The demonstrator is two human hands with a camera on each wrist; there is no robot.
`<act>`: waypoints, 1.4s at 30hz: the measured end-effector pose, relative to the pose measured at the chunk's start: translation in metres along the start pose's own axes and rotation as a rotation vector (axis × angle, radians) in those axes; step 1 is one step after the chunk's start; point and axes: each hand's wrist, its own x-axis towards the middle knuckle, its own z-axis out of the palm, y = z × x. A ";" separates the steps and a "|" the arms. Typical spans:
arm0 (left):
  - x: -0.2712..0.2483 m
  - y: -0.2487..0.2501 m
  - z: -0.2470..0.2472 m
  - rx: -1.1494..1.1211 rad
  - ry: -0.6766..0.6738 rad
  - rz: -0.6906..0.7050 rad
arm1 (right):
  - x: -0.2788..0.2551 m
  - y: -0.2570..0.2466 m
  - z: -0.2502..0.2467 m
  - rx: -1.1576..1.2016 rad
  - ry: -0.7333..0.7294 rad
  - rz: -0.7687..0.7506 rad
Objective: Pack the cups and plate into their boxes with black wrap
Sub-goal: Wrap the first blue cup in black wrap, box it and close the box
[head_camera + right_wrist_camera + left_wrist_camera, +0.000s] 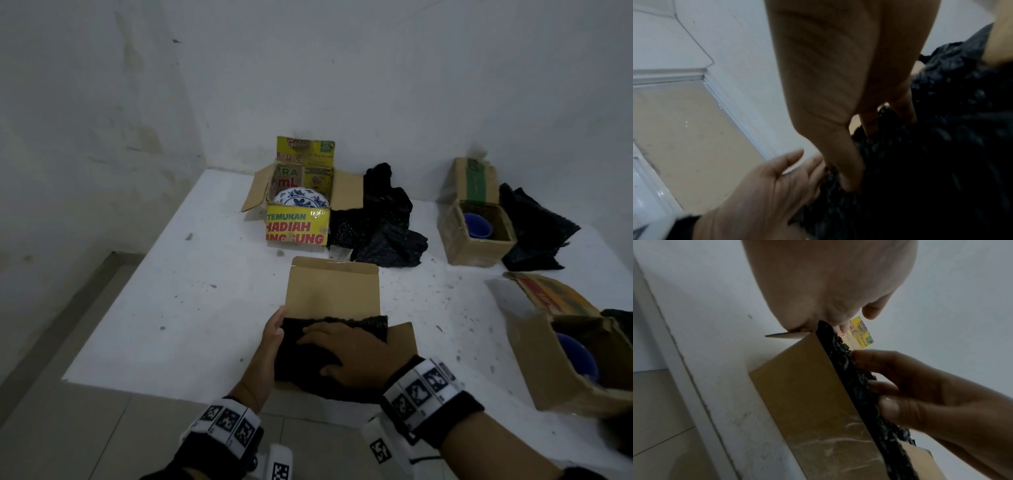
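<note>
- Left hand (272, 346): bare, with a black wrist cuff ringed by a white band (228, 426) of square black-and-white marker tags.
- Right hand (356, 356): bare, with a matching black cuff and tagged white band (419, 389).
- White device (385, 445) carrying another marker tag sits below the right wrist; a similar tagged white piece (281, 462) sits near the left.

The head camera looks down and forward from above the near edge of the table (178, 308), taking in the whole top as far as the wall corner, with the flat brown box (334, 291) closest. The left wrist camera sits very close to that box (809, 395), looking along its left side. The right wrist camera hovers just over the box's black wrap (931, 162), blurred. All three share this box.
</note>
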 end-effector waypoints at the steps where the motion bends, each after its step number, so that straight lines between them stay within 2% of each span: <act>1: 0.000 0.000 0.000 0.007 0.004 0.007 | -0.003 0.004 -0.007 -0.036 -0.054 -0.007; 4: 0.001 -0.001 0.001 0.010 0.024 0.021 | -0.006 0.005 -0.019 -0.185 -0.129 -0.044; 8: 0.000 0.000 0.002 0.006 0.021 0.013 | 0.001 0.001 -0.009 -0.407 -0.076 -0.092; 11: -0.001 0.001 0.003 0.008 0.020 0.009 | -0.001 0.001 -0.003 -0.479 -0.018 -0.091; 17: -0.003 0.001 0.007 0.020 0.045 0.024 | -0.007 0.009 0.009 -0.516 0.002 -0.141; 22: -0.003 0.004 0.008 0.054 0.046 0.018 | -0.003 0.002 0.002 -0.429 -0.109 -0.098; 26: -0.003 0.004 0.007 0.066 0.048 0.011 | -0.002 -0.004 -0.007 -0.267 -0.181 -0.066; 31: -0.005 0.003 0.007 0.042 0.053 0.004 | -0.003 0.002 -0.005 -0.236 -0.088 -0.116; 37: -0.003 0.000 0.007 0.004 0.032 -0.004 | -0.006 0.009 0.011 -0.345 0.002 -0.257; 42: -0.005 0.001 0.008 -0.015 0.053 0.014 | -0.009 0.012 0.018 -0.391 0.000 -0.240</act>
